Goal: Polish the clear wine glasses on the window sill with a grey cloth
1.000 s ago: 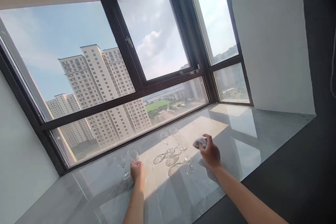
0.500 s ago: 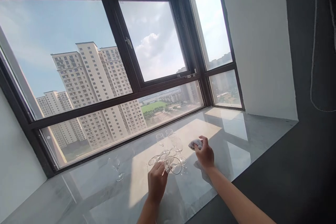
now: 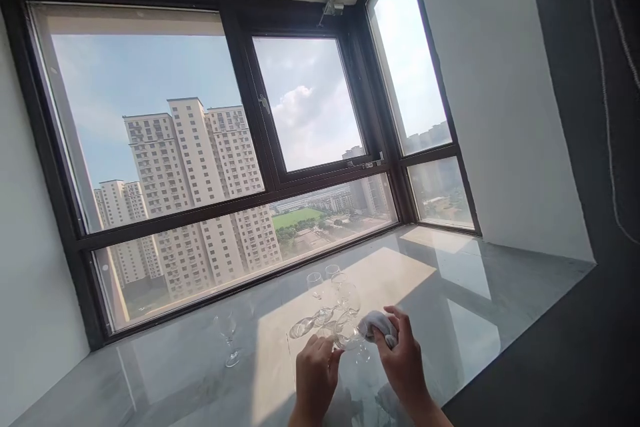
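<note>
My left hand (image 3: 317, 373) is closed on a clear stemmed glass (image 3: 345, 332), tilted with its bowl toward the right. In my right hand (image 3: 404, 353) a bunched grey-white cloth (image 3: 376, 327) is gripped, close against the bowl of that glass; whether they touch I cannot tell. Just behind the hands, several more clear glasses cluster on the sill, among them an upright one (image 3: 315, 283) at the back and one lying on its side (image 3: 303, 327). Apart from them, another stemmed glass (image 3: 229, 340) stands upright to the left.
The glossy grey stone sill (image 3: 190, 383) runs below a dark-framed corner window (image 3: 170, 215). A white wall (image 3: 510, 120) rises at the right. Past the sill's front edge lies a dark area (image 3: 545, 360). A cord (image 3: 606, 113) hangs at far right.
My right hand has brought the cloth down and left, up to the held glass. The glass has turned from facing me toward the cloth. The camera view has tilted upward.
</note>
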`<state>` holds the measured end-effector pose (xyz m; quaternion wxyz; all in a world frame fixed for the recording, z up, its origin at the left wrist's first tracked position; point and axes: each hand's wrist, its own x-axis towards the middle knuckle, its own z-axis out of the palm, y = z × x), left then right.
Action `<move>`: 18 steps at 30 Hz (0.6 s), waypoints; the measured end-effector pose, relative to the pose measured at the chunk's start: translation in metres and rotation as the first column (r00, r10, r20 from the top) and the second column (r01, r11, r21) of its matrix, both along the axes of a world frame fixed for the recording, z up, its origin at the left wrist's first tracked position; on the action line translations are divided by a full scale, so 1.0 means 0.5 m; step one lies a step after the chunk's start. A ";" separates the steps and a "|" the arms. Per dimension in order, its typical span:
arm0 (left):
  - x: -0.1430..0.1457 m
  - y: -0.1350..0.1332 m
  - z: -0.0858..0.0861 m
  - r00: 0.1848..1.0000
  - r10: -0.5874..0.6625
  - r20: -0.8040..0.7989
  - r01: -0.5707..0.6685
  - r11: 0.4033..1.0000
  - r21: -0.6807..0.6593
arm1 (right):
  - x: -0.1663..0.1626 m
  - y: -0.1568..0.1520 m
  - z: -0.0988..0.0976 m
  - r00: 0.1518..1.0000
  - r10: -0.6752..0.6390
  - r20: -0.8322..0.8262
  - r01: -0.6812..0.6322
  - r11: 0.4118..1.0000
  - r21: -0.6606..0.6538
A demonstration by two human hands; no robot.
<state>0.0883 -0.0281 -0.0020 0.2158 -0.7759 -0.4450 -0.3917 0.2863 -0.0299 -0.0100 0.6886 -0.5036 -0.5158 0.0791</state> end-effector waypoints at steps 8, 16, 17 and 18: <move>-0.007 -0.005 0.004 0.996 0.046 -0.074 -0.055 0.991 -0.120 | -0.040 -0.075 0.058 0.955 0.170 0.243 -0.195 0.977 0.081; 0.003 -0.020 0.023 0.992 -0.044 -0.115 0.029 0.991 -0.130 | 0.003 -0.057 0.161 0.812 0.218 0.542 -0.218 0.974 -0.066; 0.000 -0.019 0.024 0.994 -0.056 -0.098 0.043 0.991 -0.130 | 0.012 -0.051 0.172 0.832 0.206 0.514 -0.199 0.977 -0.070; -0.004 -0.019 0.024 0.995 -0.066 -0.074 0.056 0.990 -0.132 | 0.022 -0.046 0.180 0.854 0.198 0.480 -0.186 0.980 -0.074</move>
